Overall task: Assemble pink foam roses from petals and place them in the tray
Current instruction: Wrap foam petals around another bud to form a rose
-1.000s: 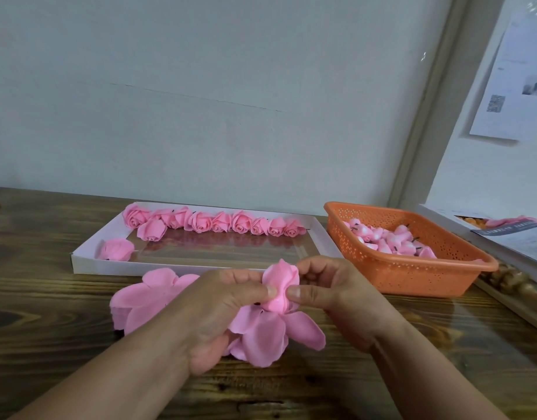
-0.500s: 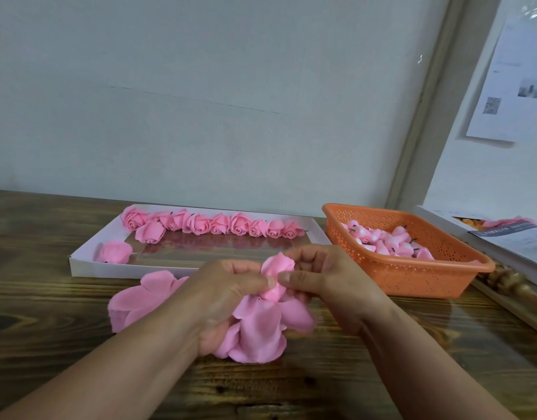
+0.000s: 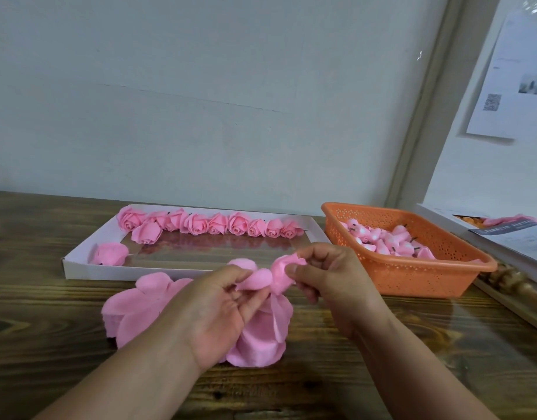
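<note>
On the counter (image 3: pixel 382 374) the white tray (image 3: pixel 185 271) lies far and left of both hands. The left hand (image 3: pixel 218 310) and right hand (image 3: pixel 331 277) each pinch the half-built rose (image 3: pixel 270 286), its petals hanging toward the near edge.

matt foam petals (image 3: pixel 261 338), glossy wooden table (image 3: pixel 412 359)

You see pink foam roses (image 3: pixel 218 224) in a white tray (image 3: pixel 79 266), pink petals (image 3: pixel 140 307) on the dark streaked brown wooden table (image 3: pixel 33 344), and right of centre an orange perforated basket (image 3: pixel 412 274) holding pale pink buds (image 3: pixel 385 239).
</note>
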Demonstrator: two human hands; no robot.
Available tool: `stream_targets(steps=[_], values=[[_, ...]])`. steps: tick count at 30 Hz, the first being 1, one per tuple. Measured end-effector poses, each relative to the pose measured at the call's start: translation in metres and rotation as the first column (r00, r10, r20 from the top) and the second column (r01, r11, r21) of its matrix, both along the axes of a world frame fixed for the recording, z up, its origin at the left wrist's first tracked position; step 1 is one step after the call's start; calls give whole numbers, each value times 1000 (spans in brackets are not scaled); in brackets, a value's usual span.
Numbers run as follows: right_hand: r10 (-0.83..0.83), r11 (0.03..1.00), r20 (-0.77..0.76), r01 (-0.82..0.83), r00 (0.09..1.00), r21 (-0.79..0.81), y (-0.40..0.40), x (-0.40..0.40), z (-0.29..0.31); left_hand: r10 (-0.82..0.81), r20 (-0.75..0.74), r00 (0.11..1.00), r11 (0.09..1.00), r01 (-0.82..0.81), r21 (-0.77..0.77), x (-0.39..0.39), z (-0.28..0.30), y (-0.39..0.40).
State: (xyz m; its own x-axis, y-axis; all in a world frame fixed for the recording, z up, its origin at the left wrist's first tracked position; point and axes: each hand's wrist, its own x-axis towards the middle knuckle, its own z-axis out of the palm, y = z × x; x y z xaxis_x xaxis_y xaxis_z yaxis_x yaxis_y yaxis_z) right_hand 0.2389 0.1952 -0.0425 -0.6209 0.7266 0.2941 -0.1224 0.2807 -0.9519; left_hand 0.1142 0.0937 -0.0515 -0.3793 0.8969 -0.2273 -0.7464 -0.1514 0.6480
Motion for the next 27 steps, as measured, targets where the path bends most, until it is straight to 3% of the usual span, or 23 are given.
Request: stream_targets(steps=[2,4,7,10,17,23,27], values=[[-4,999,8,3,1000,45,-3,-1,0,13,-100,995,996,-23,-91,4,-3,0],[4,994,39,-8,999,110,-6,0,1,13,-320,947,970,-90,-226,7,-4,-3],[22,979,111,-44,994,198,-9,1,3,29,-580,814,951,-200,-234,7,-3,-5],[-2,951,196,-59,981,303,-13,1,5,9,-717,697,943,-245,-226,8,0,-7],[2,895,353,-159,936,417,-17,-1,12,-32,-809,586,948,-240,-212,8,-3,-7],[-2,884,432,-201,902,423,-15,0,19,-143,-831,538,976,-60,-207,8,2,-12],[38,906,417,-207,908,369,-12,0,19,-25,-938,347,959,-255,-120,9,-5,-9]])
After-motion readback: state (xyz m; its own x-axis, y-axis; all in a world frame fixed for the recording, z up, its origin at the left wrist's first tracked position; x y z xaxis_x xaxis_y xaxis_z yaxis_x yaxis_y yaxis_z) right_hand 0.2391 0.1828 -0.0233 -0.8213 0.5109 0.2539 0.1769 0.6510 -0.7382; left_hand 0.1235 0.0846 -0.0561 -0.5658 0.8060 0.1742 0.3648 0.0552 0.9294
